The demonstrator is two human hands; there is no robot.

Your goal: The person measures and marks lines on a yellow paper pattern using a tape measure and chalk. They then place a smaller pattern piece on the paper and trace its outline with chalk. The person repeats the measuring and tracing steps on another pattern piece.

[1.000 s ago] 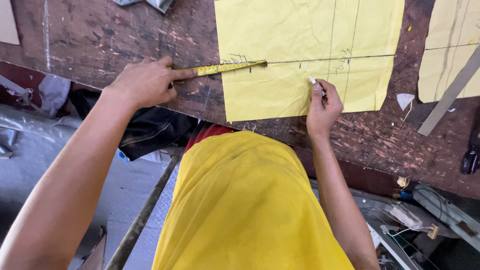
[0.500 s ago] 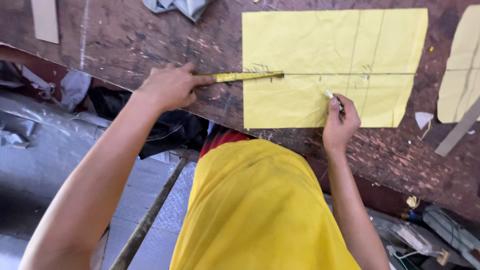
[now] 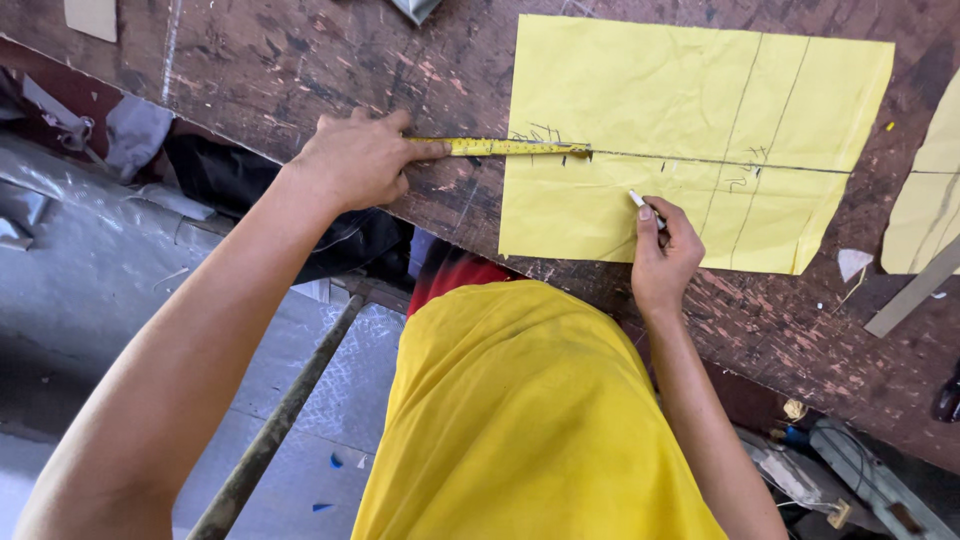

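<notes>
A sheet of yellow paper (image 3: 690,130) lies flat on the worn wooden table (image 3: 300,70), with pencil lines ruled across it and two lines running down its right part. The left hand (image 3: 355,160) lies curled, palm down, at about nine o'clock from the sheet, pinning one end of a yellow tape measure (image 3: 500,147) to the wood; the tape runs toward three o'clock and ends just past the sheet's left edge. The right hand (image 3: 665,245) is closed around a pencil (image 3: 640,203), whose tip points toward eleven o'clock and rests on the paper just below the horizontal line. The sheet looks thin, light and slightly creased, so it would probably slide or buckle if pushed; pressing it flat with spread fingers seems safer than pinching an edge. The tape looks limp and would likely shift unless held down. A strip of wood (image 3: 915,290) lies at four o'clock.
</notes>
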